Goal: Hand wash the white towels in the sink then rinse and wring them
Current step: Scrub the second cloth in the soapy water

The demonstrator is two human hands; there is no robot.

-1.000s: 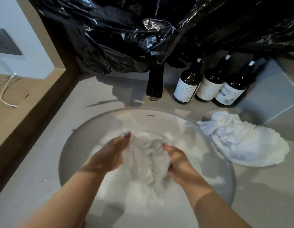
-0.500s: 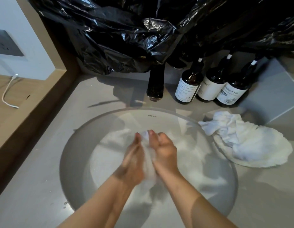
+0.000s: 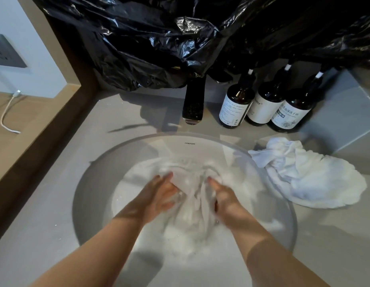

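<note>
Showing the open phase of a scrub stroke. Vs. 0.5 s ago, when both hands were pressed together w/ cloth bunched between the palms, the left hand [image 3: 161, 196] and right hand [image 3: 223, 198] have parted at centre frame, spreading the wet towel [image 3: 193, 195] between them in the suds of the sink [image 3: 91, 189]. Left: fingers look fairly straight, laid against the cloth. Right: fingers appear curled into a fold, gripping it; motion blur limits certainty. The pose approx. repeats that of 1 s ago, so this reads as rub cycles, i.e. the wash step is ongoing and rinse and wring are not yet begun. No water shows at the faucet [image 3: 193, 102], upper centre. A second towel [image 3: 316, 179] lies unmoved on the counter [image 3: 45, 214], right of frame.
</note>
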